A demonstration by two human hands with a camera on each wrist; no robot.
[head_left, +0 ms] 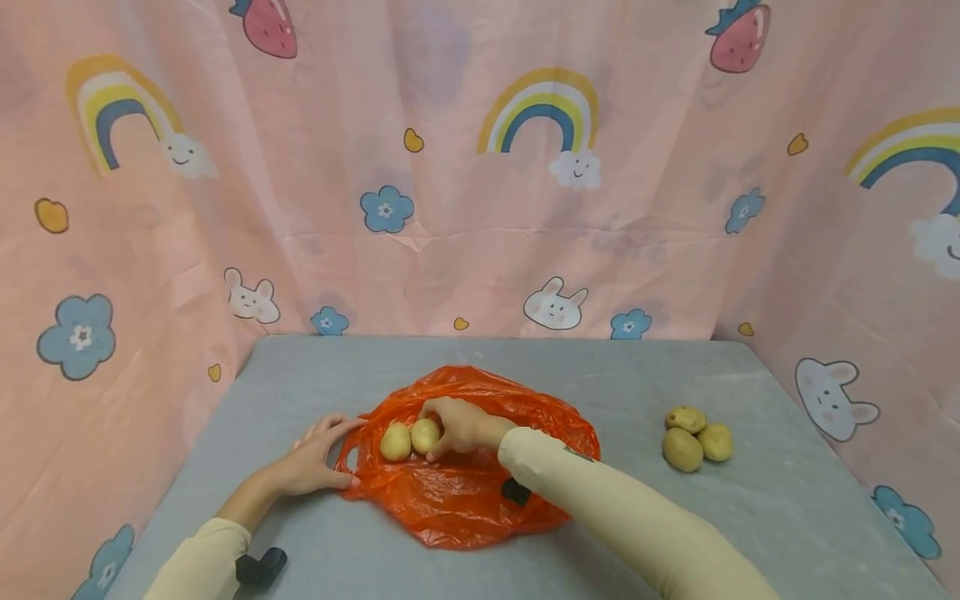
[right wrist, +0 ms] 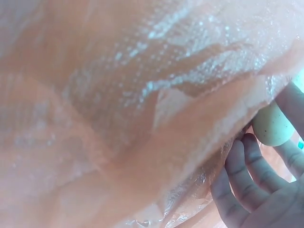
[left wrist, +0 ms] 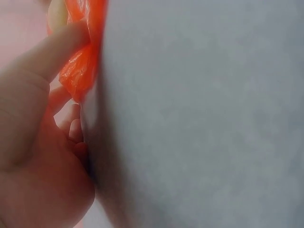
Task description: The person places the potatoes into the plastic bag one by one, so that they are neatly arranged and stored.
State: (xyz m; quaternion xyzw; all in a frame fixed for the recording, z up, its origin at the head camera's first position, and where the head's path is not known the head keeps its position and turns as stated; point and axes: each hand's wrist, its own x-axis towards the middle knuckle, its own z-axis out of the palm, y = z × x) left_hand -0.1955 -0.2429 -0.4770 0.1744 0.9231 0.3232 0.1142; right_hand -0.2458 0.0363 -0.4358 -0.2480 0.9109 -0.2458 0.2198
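An orange plastic bag (head_left: 457, 504) lies spread on the table, with two potatoes on it. My right hand (head_left: 467, 427) curls its fingers and thumb round one potato (head_left: 424, 436), which sits against the other potato (head_left: 395, 442). In the right wrist view the gripped potato (right wrist: 271, 127) shows between the fingers, beside the bag's crinkled plastic. At the bag's left end, by its handle hole, rests my left hand (head_left: 309, 465), thumb and fingers spread. Its thumb lies against the bag's edge (left wrist: 78, 76) in the left wrist view.
Three potatoes (head_left: 693, 437) sit clustered on the right side of the grey table (head_left: 600, 367). A pink printed curtain (head_left: 450, 275) rises behind the table and along both sides. Dark wrist devices show near both sleeves.
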